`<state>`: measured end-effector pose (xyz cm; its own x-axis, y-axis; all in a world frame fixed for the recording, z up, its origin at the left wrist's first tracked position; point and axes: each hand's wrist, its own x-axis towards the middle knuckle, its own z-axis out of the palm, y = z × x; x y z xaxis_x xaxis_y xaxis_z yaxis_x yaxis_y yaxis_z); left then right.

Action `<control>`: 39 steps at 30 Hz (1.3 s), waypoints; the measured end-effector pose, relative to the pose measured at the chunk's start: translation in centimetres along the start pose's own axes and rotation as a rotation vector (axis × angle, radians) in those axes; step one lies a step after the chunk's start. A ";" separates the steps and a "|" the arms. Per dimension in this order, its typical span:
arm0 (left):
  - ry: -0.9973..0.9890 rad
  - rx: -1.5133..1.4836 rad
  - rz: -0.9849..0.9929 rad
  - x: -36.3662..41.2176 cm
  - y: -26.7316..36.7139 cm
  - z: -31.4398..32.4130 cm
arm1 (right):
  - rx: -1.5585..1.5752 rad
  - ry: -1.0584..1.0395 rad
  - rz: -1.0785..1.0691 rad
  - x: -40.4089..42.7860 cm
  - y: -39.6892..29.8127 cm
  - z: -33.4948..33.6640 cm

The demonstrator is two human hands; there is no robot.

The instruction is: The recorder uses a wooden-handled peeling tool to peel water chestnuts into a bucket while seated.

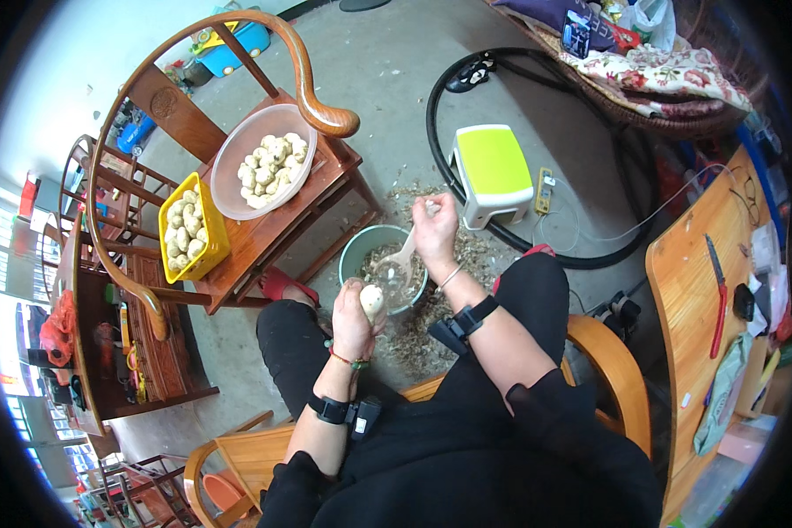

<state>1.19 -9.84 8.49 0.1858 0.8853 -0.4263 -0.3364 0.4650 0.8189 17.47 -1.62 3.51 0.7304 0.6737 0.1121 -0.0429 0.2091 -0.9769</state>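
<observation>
A pale, speckled egg-shaped object [371, 300] is held in my left hand [353, 321], above the near left rim of a pale green bucket [352, 256]. My right hand [433, 228] grips a pale, flat tool [404, 259] whose broad end hangs over the bucket; the tool's exact kind I cannot tell. Wet-looking brown husk-like bits and some water show inside the bucket. On a wooden armchair seat, a translucent plastic bowl [228, 178] and a yellow plastic basket [214, 241] hold many similar pale, speckled objects.
Brown debris [412, 350] lies on the floor around the bucket. Beyond it stand a green-topped stool [495, 162], a black hose [433, 125] and a power strip [542, 191]. A red-handled knife [719, 317] rests on the wooden table [676, 284] at right.
</observation>
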 end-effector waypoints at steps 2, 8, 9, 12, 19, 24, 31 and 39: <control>-0.001 0.014 -0.006 0.0 0.1 -0.2 | 0.242 -0.007 0.290 0.1 0.0 -0.2; 0.034 0.078 -0.017 0.0 0.0 0.2 | 0.199 -0.137 0.186 -1.6 -1.8 0.9; 0.016 0.056 -0.058 0.1 0.1 -0.1 | 0.047 -0.106 0.106 -1.5 -1.3 0.7; -0.060 0.019 -0.030 0.1 0.1 -0.2 | -0.012 -0.090 0.061 0.1 -0.7 0.0; 0.054 0.115 0.017 0.1 0.5 0.7 | 0.420 -0.200 0.422 -1.4 -3.3 1.0; -0.106 -0.090 -0.176 -0.2 0.1 -0.1 | -0.052 -0.040 -0.005 0.4 -0.6 -0.6; -0.081 -0.126 -0.248 -0.4 0.6 -0.1 | 0.285 -0.238 0.218 -1.5 -2.8 0.9; -0.218 -0.359 -0.415 -0.3 0.1 -0.9 | 0.321 -0.116 0.250 -0.3 -2.5 0.2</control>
<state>0.27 -10.09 8.36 0.5418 0.6237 -0.5634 -0.4791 0.7799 0.4027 17.22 -2.24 5.98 0.5895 0.8034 -0.0837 -0.4330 0.2268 -0.8724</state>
